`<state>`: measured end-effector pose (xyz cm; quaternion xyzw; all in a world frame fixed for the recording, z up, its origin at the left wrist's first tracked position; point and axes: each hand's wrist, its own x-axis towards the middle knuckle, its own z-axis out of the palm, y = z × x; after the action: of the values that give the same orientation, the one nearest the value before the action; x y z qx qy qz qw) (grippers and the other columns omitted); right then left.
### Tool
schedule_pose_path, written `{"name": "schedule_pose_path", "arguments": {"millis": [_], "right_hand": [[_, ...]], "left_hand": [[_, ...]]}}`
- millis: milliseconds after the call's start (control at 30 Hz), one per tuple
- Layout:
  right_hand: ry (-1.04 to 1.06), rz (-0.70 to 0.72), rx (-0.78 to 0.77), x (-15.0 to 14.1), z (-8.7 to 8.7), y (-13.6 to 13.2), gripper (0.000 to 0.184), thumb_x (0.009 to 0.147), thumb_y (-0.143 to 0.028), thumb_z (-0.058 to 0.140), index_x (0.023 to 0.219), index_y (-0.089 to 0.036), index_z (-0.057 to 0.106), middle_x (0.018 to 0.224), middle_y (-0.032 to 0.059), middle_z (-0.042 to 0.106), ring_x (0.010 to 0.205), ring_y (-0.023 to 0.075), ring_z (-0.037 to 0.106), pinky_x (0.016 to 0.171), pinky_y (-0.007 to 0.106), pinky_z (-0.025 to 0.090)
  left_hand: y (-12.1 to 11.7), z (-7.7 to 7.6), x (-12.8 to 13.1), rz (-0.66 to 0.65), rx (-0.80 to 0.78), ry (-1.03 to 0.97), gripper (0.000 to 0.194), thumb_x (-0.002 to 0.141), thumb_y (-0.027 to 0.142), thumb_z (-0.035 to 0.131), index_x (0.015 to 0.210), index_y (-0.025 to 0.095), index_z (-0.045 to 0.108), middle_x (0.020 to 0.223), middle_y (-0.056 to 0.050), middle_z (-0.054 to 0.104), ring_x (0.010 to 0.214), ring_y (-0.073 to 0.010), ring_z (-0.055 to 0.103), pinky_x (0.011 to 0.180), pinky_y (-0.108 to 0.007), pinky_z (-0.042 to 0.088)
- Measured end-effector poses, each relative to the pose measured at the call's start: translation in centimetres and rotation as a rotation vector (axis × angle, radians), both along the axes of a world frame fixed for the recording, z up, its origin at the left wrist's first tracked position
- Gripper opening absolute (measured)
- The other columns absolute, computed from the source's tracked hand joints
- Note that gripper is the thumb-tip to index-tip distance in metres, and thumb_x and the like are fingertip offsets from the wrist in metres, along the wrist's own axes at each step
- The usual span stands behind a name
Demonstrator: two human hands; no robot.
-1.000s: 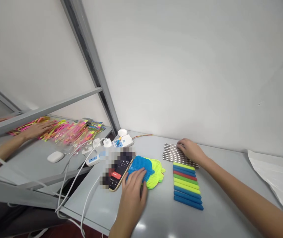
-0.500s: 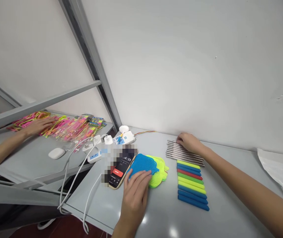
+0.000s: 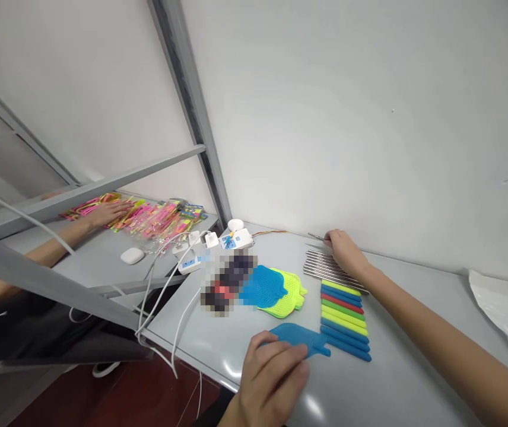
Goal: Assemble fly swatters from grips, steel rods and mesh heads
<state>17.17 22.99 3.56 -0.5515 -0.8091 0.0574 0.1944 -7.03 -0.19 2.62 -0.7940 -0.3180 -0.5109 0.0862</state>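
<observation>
My left hand (image 3: 272,373) grips a blue mesh swatter head (image 3: 302,339) near the table's front edge. Behind it lies a small stack of swatter heads (image 3: 281,290), blue on top of yellow-green ones. My right hand (image 3: 345,252) pinches one thin metal rod (image 3: 317,238) lifted off the far end of a row of metal rods (image 3: 327,270) by the wall. A row of coloured foam handles (image 3: 343,320), yellow, blue, red and green, lies between the rods and the front edge.
A blurred phone (image 3: 227,283) lies left of the swatter heads. Power strips (image 3: 218,246) with white cables hang off the table's left edge. On the neighbouring table another person's hand (image 3: 107,213) rests on a pile of pink and yellow items (image 3: 156,218). A white bag (image 3: 503,308) lies at right.
My left hand has pulled one blue swatter head off the stack toward the front edge. My right hand has lifted one rod's end off the row. The view shifted left.
</observation>
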Motion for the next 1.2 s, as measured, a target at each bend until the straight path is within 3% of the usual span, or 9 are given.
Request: {"name": "schedule_pose_path", "arguments": {"millis": [100, 233, 400, 533, 733, 833, 967, 1100, 1200], "right_hand": [[0.093, 0.025, 0.086, 0.2, 1.6, -2.6, 0.028, 0.098, -0.026, 0.03, 0.113, -0.017, 0.051, 0.11, 0.0142, 0.055, 0.095, 0.0239, 0.055, 0.083, 0.037, 0.045], [0.205, 0.03, 0.117, 1.4, 4.0, -9.5, 0.029, 0.099, -0.032, 0.028, 0.117, -0.021, 0.047, 0.107, 0.0111, 0.054, 0.087, 0.0214, 0.057, 0.077, 0.035, 0.046], [0.735, -0.033, -0.489, 2.9, 5.9, -18.4, 0.036, 0.097, -0.051, 0.029, 0.101, -0.024, 0.053, 0.067, -0.0024, 0.042, 0.055, 0.0122, 0.039, 0.049, 0.025, 0.033], [1.01, -0.192, -0.852, 5.2, 5.7, -21.7, 0.034, 0.089, -0.056, 0.049, 0.087, -0.022, 0.052, 0.057, -0.0088, 0.026, 0.046, 0.0068, 0.017, 0.041, 0.022, 0.013], [1.21, -0.498, -0.64, 10.2, 2.7, -24.3, 0.034, 0.079, -0.052, 0.066, 0.09, -0.023, 0.05, 0.056, -0.0113, 0.027, 0.043, 0.0043, 0.013, 0.04, 0.022, 0.01], [1.103, -0.665, -0.505, 11.5, 1.0, -25.3, 0.037, 0.078, -0.055, 0.064, 0.092, -0.023, 0.052, 0.056, -0.01, 0.033, 0.043, 0.0055, 0.02, 0.04, 0.021, 0.016], [0.944, -0.702, -0.491, 12.0, -0.5, -25.7, 0.035, 0.08, -0.056, 0.058, 0.09, -0.023, 0.055, 0.062, -0.0063, 0.046, 0.043, 0.0075, 0.029, 0.04, 0.023, 0.023], [0.692, -0.703, -0.401, 12.1, -1.5, -25.9, 0.035, 0.08, -0.055, 0.055, 0.097, -0.024, 0.058, 0.079, 0.0003, 0.064, 0.062, 0.0165, 0.056, 0.057, 0.028, 0.042], [0.531, -0.738, -0.375, 11.9, -1.9, -26.5, 0.036, 0.082, -0.055, 0.052, 0.101, -0.025, 0.058, 0.089, 0.002, 0.067, 0.08, 0.0219, 0.062, 0.07, 0.032, 0.045]], "left_hand": [[0.1, 0.4, 1.0, -0.028, 0.01, 0.019, 0.022, 0.091, 0.007, 0.049, 0.107, 0.014, 0.062, 0.108, -0.008, 0.07, 0.099, -0.0167, 0.061, 0.09, -0.041, 0.049], [1.5, 0.9, 1.9, 0.021, 0.06, -0.058, 0.028, 0.088, 0.004, 0.055, 0.111, 0.017, 0.061, 0.108, -0.007, 0.071, 0.102, -0.0185, 0.059, 0.092, -0.045, 0.047], [3.7, 2.8, 5.4, -0.071, 0.124, -0.052, 0.023, 0.087, 0.007, 0.056, 0.104, 0.02, 0.064, 0.104, -0.003, 0.073, 0.098, -0.0155, 0.058, 0.094, -0.04, 0.045], [4.0, 3.5, 10.0, -0.244, 0.198, 0.009, 0.016, 0.085, 0.011, 0.06, 0.094, 0.022, 0.064, 0.105, 0.004, 0.072, 0.094, -0.0125, 0.057, 0.099, -0.037, 0.043], [2.5, 0.9, 12.2, -0.334, 0.058, 0.234, 0.016, 0.087, 0.017, 0.06, 0.1, 0.025, 0.063, 0.118, 0.004, 0.067, 0.106, -0.015, 0.055, 0.105, -0.042, 0.034], [2.2, -0.4, 9.9, -0.219, -0.225, 0.291, 0.015, 0.089, 0.016, 0.056, 0.1, 0.024, 0.063, 0.113, -0.002, 0.066, 0.1, -0.0178, 0.055, 0.093, -0.039, 0.041], [2.7, -1.2, 5.9, -0.022, -0.525, 0.305, 0.016, 0.09, 0.02, 0.054, 0.103, 0.023, 0.064, 0.113, -0.008, 0.056, 0.102, -0.0236, 0.051, 0.091, -0.044, 0.043], [3.1, -1.6, 4.1, 0.044, -0.621, 0.341, 0.02, 0.091, 0.025, 0.053, 0.108, 0.025, 0.063, 0.116, -0.009, 0.049, 0.105, -0.026, 0.047, 0.09, -0.045, 0.044], [3.1, -1.9, 4.2, 0.06, -0.627, 0.344, 0.022, 0.091, 0.027, 0.052, 0.111, 0.025, 0.062, 0.114, -0.009, 0.048, 0.104, -0.0262, 0.046, 0.09, -0.045, 0.044]]}}
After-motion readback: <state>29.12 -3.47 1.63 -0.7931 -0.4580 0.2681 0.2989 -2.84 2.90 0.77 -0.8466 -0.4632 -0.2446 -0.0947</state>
